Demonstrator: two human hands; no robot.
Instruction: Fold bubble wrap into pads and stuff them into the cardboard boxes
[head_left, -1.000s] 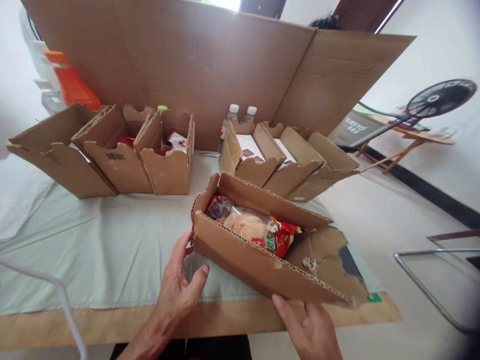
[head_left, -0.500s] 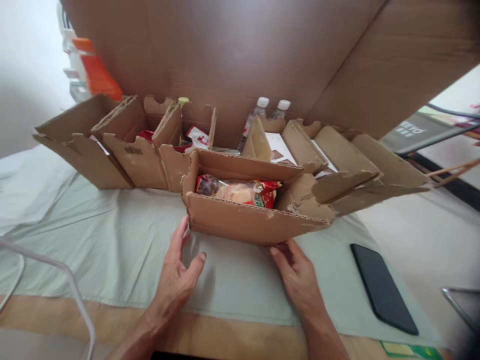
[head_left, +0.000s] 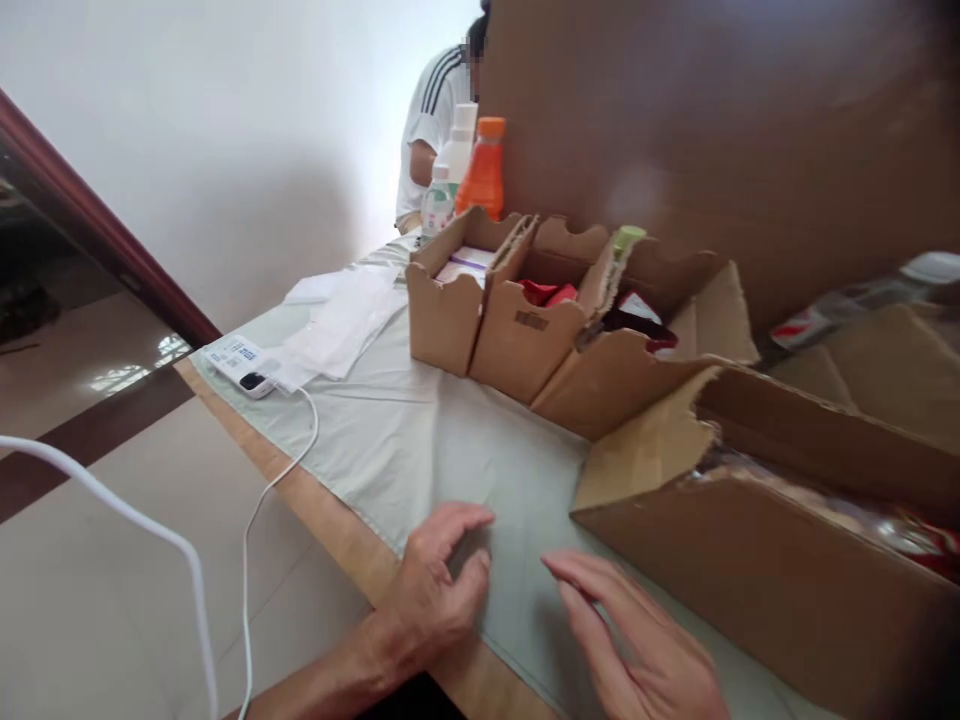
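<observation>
My left hand (head_left: 446,580) hovers near the front edge of the table with fingers and thumb curved apart, holding nothing. To its right is my right hand (head_left: 637,645), also without anything in it, its fingers stretched out and the thumb side a little apart. The nearest thing to it is a cardboard bin (head_left: 765,570), which stands in front of the row of other bins. Inside lies a clear and red food package (head_left: 832,505), partly cut off by the bin's wall. My hands and the bin do not touch.
Cardboard bins (head_left: 442,315) with packets stand in a row along a tall cardboard panel (head_left: 675,130). Behind them are an orange bottle (head_left: 484,175) and clear bottles. White bags (head_left: 352,325), a small white device (head_left: 255,385) and a cable (head_left: 251,540) lie left. A person (head_left: 431,110) sits beyond.
The view has swung to the left. My right hand has come away from the cardboard bin, and both hands are now closer together near the table's front edge.
</observation>
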